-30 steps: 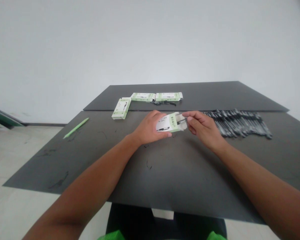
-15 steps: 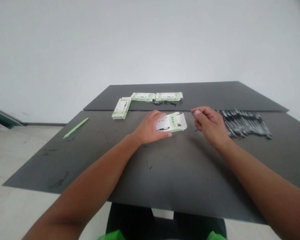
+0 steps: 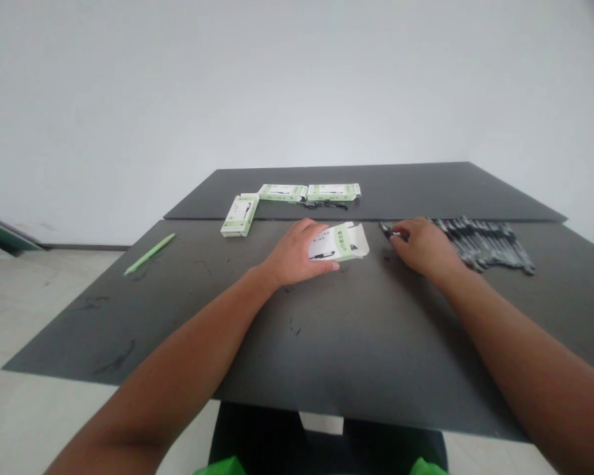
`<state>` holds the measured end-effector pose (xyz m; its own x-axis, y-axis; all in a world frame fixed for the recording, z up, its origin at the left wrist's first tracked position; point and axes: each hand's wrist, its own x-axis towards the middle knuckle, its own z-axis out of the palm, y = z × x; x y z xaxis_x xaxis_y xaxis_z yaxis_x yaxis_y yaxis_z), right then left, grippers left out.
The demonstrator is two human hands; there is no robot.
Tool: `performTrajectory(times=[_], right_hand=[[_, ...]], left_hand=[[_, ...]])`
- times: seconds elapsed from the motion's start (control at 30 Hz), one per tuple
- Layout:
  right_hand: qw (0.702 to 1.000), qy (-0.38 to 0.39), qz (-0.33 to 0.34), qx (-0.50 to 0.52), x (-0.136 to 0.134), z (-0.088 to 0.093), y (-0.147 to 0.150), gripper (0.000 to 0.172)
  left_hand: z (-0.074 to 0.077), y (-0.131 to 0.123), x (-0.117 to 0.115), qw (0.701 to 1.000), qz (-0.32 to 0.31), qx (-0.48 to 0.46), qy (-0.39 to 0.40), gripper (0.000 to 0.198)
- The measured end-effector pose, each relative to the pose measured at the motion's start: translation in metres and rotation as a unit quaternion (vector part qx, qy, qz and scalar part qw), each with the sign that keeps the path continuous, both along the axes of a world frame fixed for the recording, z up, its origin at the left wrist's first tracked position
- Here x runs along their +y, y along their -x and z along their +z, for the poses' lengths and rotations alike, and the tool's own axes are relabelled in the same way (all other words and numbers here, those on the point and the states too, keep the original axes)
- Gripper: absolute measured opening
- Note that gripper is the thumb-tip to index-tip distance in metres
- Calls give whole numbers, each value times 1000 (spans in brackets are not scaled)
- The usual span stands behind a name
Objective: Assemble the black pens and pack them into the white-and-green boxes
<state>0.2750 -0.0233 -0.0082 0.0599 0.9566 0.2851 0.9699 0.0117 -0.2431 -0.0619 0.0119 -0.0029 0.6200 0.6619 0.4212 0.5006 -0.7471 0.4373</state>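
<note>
My left hand is closed around a small white and green pen box, its flapped end open and facing right. To the right of the box, my right hand grips a black pen between thumb and fingers, the pen's end sticking out leftward. Just beyond that hand lies a row of black and clear pens side by side, partly hidden behind it.
Farther back lie two pen boxes, the left one beside the right one, with some dark pens in front. A third box sits left of them. A green pen rests on the dark table.
My right hand has lowered slightly and shifted right toward the row of pens, and a black pen now shows at its fingertips. My left hand keeps the box in place.
</note>
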Motion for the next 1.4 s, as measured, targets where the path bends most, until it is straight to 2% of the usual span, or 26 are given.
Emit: performTrajectory(times=[0.13,0.4,1.4], right_hand=[[997,55,-7,-60,-1,-5,4,38],[992,88,-18,-87,-2,-3,9,39],[987,119,-19,-105,-2,0,14,33]], left_hand=[[1,-1,0,1000,1,-1,2,86],[0,-1,0,1000,-4,-4,-3,86],[-1,-1,1,1000,-3,0,-4,86]])
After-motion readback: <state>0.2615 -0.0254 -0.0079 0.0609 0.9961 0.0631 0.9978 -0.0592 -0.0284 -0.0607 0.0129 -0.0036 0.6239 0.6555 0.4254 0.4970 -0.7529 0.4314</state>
